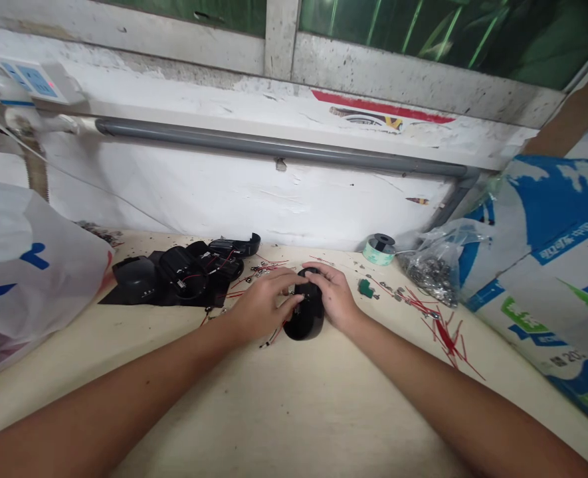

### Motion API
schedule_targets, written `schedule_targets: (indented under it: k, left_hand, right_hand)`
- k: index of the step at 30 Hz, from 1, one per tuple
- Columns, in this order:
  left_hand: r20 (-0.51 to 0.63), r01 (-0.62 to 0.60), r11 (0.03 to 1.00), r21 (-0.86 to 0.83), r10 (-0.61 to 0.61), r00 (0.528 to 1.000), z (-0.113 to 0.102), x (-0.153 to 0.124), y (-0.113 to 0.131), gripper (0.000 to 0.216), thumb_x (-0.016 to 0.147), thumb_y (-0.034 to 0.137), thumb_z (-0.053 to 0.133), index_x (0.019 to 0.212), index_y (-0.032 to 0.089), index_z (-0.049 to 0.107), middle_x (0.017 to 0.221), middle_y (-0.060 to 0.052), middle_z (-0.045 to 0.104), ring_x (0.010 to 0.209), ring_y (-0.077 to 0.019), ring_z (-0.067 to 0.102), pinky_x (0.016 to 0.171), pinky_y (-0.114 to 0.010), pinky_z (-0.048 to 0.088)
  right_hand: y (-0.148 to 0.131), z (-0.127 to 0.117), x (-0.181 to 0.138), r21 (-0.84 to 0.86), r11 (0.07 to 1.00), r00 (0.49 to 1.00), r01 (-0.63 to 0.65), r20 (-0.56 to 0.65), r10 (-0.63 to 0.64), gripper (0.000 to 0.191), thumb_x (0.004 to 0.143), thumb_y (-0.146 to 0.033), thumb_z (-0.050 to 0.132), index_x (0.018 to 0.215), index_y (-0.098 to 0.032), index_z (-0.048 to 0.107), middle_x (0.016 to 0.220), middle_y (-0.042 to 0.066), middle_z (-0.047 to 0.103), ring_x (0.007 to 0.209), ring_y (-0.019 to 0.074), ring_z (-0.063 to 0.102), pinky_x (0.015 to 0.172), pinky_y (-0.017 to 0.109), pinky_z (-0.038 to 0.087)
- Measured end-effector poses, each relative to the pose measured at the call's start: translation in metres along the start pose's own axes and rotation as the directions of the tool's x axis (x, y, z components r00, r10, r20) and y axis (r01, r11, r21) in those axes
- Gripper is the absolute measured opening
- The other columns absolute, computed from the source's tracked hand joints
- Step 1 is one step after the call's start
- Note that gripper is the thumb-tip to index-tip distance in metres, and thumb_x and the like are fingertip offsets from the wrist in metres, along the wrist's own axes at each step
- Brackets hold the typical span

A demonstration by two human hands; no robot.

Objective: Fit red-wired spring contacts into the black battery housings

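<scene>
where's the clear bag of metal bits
In the head view, the clear bag of metal parts lies back right on the bench, beside a tape spool and right of the person's right hand.

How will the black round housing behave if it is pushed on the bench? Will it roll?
The housing will probably rock or roll, since its visible side looks rounded. It is likely light for its size: the open shells on the left look hollow and thin. Its glossy plastic may feel slightly slippery.
</scene>
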State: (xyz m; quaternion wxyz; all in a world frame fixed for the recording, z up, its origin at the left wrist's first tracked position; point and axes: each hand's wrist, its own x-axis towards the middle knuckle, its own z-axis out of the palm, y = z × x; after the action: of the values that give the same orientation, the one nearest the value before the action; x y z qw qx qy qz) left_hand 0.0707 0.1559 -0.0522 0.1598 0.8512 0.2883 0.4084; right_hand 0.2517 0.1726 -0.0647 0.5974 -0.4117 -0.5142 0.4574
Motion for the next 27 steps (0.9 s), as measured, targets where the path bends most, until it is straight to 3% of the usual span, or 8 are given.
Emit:
schedule_targets:
  k: [4,6,8,12,15,23,27]
  left_hand:
    - [-0.084,0.233,0.948,-0.217,-0.256,0.963,0.002,0.003,-0.003,0.026,0.097,0.03,0.053,0.115,0.017,0.065,0.111,-0.01,0.067,0.084,-0.0172,0.063,0.08,-0.035,0.052]
    - [-0.042,0.379,0.831,-0.408,-0.432,0.901,0.005,0.005,-0.004,0.027,0.097,0.034,0.054,0.112,0.015,0.064,0.111,-0.011,0.066,0.081,-0.0167,0.065,0.079,-0.036,0.054]
    - [0.024,0.445,0.654,-0.611,-0.547,0.837,0.008,0.008,-0.003,0.026,0.094,0.034,0.059,0.11,0.014,0.064,0.115,-0.011,0.065,0.08,-0.0162,0.067,0.081,-0.037,0.055]
    - [0.267,0.444,0.29,-0.848,-0.491,0.829,0.013,0.01,0.005,0.023,0.086,0.029,0.071,0.103,0.013,0.069,0.112,-0.01,0.068,0.09,-0.0179,0.068,0.088,-0.037,0.054]
    - [0.394,0.491,0.132,-0.861,-0.437,0.808,0.012,0.009,0.008,0.018,0.084,0.027,0.075,0.095,0.012,0.071,0.099,-0.008,0.069,0.084,-0.0154,0.066,0.082,-0.031,0.053]
    - [0.444,0.499,0.026,-0.866,-0.418,0.793,0.01,0.006,0.001,0.015,0.086,0.026,0.075,0.092,0.014,0.071,0.091,-0.005,0.068,0.076,-0.0132,0.066,0.072,-0.026,0.055]
    - [0.438,0.502,0.013,-0.865,-0.467,0.768,0.008,0.009,0.004,0.011,0.087,0.023,0.072,0.09,0.013,0.07,0.087,-0.005,0.068,0.069,-0.0121,0.064,0.066,-0.025,0.055]
  right_hand:
    - [-0.008,-0.003,-0.001,0.151,0.983,0.995,-0.1,-0.012,0.103,0.03,0.068,-0.035,0.076,0.094,-0.021,0.074,0.085,0.002,0.069,0.074,0.0187,0.059,0.069,0.032,0.046]
    - [-0.013,-0.004,-0.002,0.208,0.962,0.983,-0.178,-0.013,0.185,0.035,0.066,-0.036,0.077,0.098,-0.021,0.072,0.081,0.002,0.068,0.068,0.0188,0.058,0.063,0.032,0.046]
    - [-0.019,-0.004,-0.002,0.258,0.94,0.973,-0.225,0.014,0.229,0.038,0.066,-0.035,0.078,0.101,-0.021,0.07,0.082,0.002,0.068,0.067,0.0186,0.058,0.061,0.032,0.047]
    - [-0.025,-0.002,-0.004,0.311,0.92,0.971,-0.237,0.081,0.223,0.041,0.067,-0.035,0.08,0.104,-0.022,0.069,0.086,0.003,0.069,0.069,0.0176,0.06,0.063,0.03,0.048]
    - [-0.027,0.0,-0.006,0.292,0.928,0.973,-0.23,0.094,0.212,0.041,0.068,-0.037,0.08,0.105,-0.022,0.068,0.084,0.001,0.067,0.067,0.0164,0.058,0.06,0.029,0.047]
    - [-0.032,0.004,-0.011,0.237,0.947,0.975,-0.215,0.101,0.196,0.041,0.068,-0.04,0.079,0.104,-0.023,0.069,0.093,0.002,0.068,0.075,0.0172,0.059,0.066,0.029,0.048]
    - [-0.03,0.005,-0.011,0.26,0.934,0.969,-0.245,0.092,0.228,0.053,0.065,-0.035,0.083,0.114,-0.025,0.065,0.094,0.002,0.068,0.077,0.0175,0.062,0.068,0.029,0.05]
